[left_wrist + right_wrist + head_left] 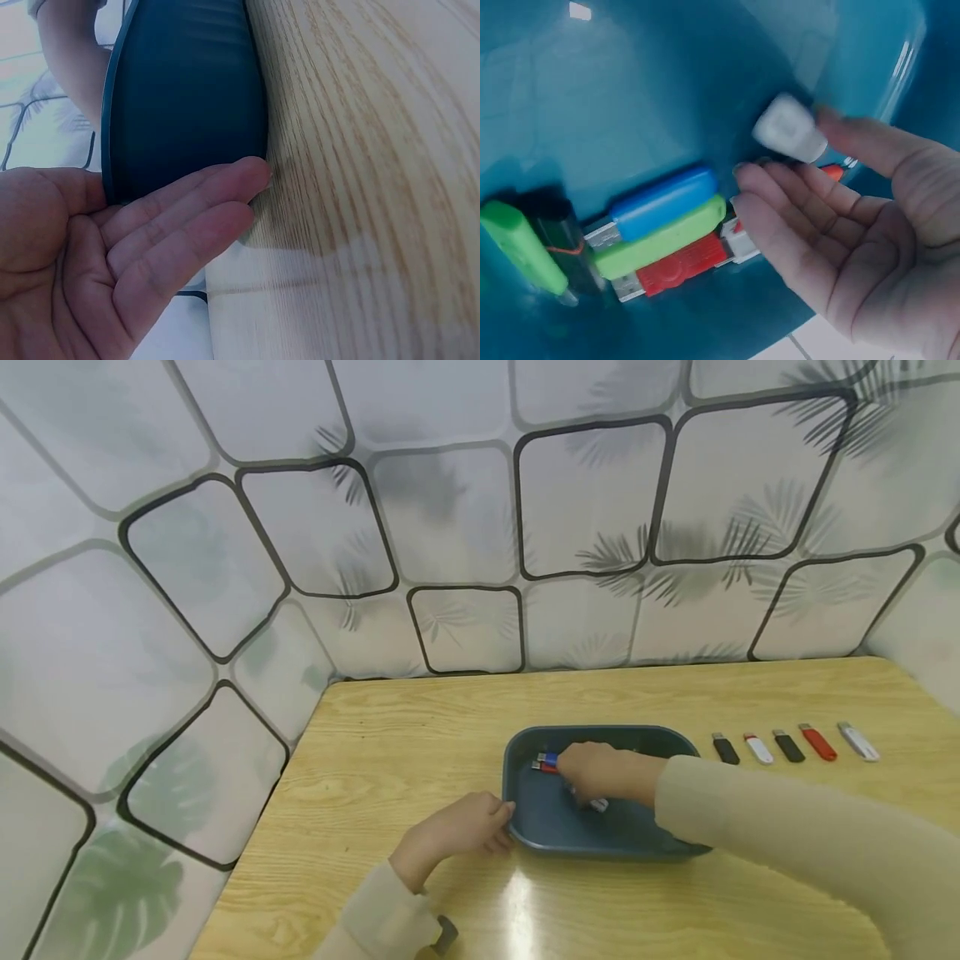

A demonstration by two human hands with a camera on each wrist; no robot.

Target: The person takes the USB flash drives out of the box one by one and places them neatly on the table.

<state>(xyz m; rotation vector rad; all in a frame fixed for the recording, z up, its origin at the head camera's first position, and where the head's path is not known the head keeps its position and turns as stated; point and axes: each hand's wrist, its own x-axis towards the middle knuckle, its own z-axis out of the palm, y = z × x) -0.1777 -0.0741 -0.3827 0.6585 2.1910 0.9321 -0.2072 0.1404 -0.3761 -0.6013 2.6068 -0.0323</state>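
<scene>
A dark blue-green tray (542, 814) stands on the table. My left hand (468, 822) holds its left end, thumb at the rim and fingers along the outer wall (187, 105). Inside the tray, my right hand (600, 768) pinches a white USB stick (787, 129), blurred, between thumb and fingertips. Beside those fingers lie a blue USB stick (665, 196), a lime green one (660, 238) and a red one (681, 264), side by side. Another green stick (523, 247) and a black one (559, 232) lie farther along. A red-and-white piece (741, 241) is partly hidden by the fingers.
Right of the tray, several USB sticks form a row on the wooden table (405, 735): a black one (725, 749), a white one (758, 749), another black one (788, 746), a red one (817, 742) and a silvery white one (858, 742). A patterned curtain (465, 518) hangs behind.
</scene>
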